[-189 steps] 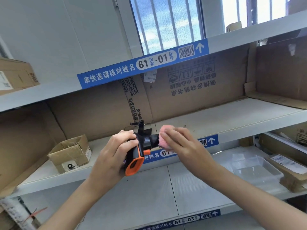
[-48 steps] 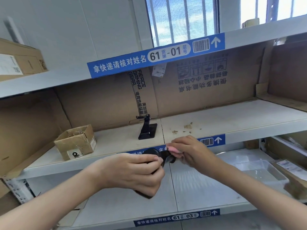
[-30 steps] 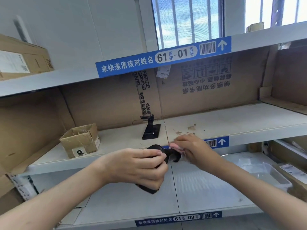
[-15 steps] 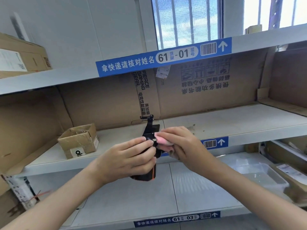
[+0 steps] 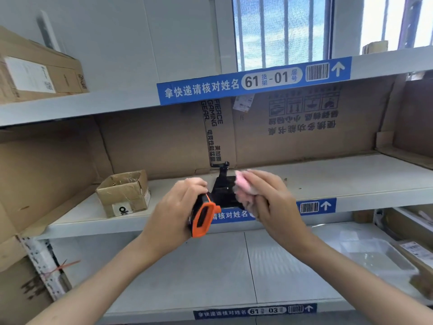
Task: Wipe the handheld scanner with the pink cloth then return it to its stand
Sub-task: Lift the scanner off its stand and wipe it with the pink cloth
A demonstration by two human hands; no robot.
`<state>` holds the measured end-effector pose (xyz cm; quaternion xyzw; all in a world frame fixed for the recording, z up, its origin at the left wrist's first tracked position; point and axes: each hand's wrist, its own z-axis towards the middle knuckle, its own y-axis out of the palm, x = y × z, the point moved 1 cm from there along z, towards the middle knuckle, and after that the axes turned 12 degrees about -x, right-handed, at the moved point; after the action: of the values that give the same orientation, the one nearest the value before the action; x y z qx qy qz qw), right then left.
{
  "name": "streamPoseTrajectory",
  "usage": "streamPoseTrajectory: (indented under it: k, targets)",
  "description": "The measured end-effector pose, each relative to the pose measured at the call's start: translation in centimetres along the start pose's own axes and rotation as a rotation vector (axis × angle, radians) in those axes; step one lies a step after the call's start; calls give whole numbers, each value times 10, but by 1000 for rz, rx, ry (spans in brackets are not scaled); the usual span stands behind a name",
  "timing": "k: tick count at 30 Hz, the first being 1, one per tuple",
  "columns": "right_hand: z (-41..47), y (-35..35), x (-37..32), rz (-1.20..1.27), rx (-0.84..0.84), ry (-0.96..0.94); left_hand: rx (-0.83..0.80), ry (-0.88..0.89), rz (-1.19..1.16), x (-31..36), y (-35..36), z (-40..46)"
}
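Note:
The black handheld scanner (image 5: 203,218) has an orange-rimmed grip end that faces me. My left hand (image 5: 174,212) is wrapped around its handle and holds it level in front of the middle shelf. My right hand (image 5: 267,200) grips the bunched pink cloth (image 5: 243,182) and presses it on the scanner's head, which the cloth and fingers mostly hide. The black stand (image 5: 222,173) sits on the middle shelf (image 5: 339,181) right behind the scanner, with only its upper arm and part of its base showing.
A small open cardboard box (image 5: 124,193) stands on the middle shelf at the left. Flattened cardboard lines the shelf's back and sides. A clear plastic tray (image 5: 375,256) and labelled parcels (image 5: 417,252) lie on the lower shelf at the right. A large box (image 5: 39,73) is on the top shelf.
Both hands have lifted the scanner up to the middle shelf's front edge and turned it, so its orange grip end now faces me. The cloth has shifted onto the head.

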<state>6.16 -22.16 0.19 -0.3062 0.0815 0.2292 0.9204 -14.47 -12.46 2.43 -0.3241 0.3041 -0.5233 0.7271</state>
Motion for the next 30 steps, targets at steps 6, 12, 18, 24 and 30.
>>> streamPoseTrajectory:
  k: [6,12,18,24,30]
  targets:
    - [8,27,-13,-376,-248,-283,26,-234,-225,-8,-5,3]
    - [2,26,10,-434,-279,-3,-57,-345,-251,-27,-4,-6]
    - [26,20,-42,-74,-21,-88,-122,-378,-311,-37,-3,-2]
    - [42,33,-69,-53,-154,-150,-137,-392,-371,-43,-11,4]
    - [6,47,-60,-88,-51,-197,-223,-425,-388,-54,-9,-5]
